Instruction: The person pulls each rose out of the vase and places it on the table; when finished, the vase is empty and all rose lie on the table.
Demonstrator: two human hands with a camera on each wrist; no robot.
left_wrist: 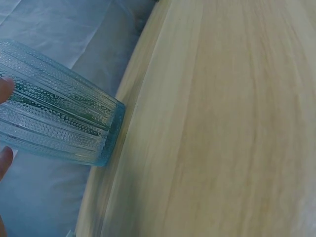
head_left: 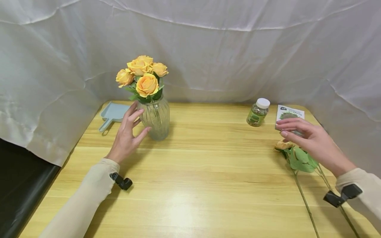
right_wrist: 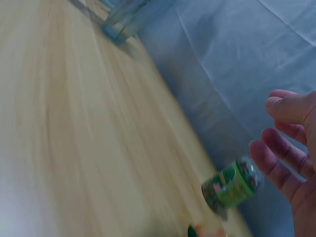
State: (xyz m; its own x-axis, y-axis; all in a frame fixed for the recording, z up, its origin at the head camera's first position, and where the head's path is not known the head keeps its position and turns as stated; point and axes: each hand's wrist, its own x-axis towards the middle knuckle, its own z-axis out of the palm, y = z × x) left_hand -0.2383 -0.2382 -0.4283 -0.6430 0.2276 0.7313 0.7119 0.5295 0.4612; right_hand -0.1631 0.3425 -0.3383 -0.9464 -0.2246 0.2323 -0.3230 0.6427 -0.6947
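Observation:
A ribbed clear glass vase [head_left: 159, 120] stands upright at the back left, holding several yellow-orange roses [head_left: 147, 85] with green leaves. Thumb and fingers spread apart, my left hand [head_left: 126, 132] is at the vase's left side; whether the fingertips touch the glass I cannot tell. In the left wrist view, the vase [left_wrist: 59, 108] shows its textured wall and base, with fingertips at the frame's edge. On the right, my right hand [head_left: 312, 140] hovers with loosely bent fingers and nothing held. Under it lie loose roses [head_left: 300, 158], their blooms partly hidden and their long stems pointing toward me.
A white-capped jar [head_left: 257, 114] with a green label stands at the back right. Beside it lies a seed packet-like printed sheet [head_left: 290, 112], partly covered by the right hand. A light blue dustpan [head_left: 114, 112] rests at the back left. Pale cloth [head_left: 208, 56] hangs behind the wooden table [head_left: 202, 172].

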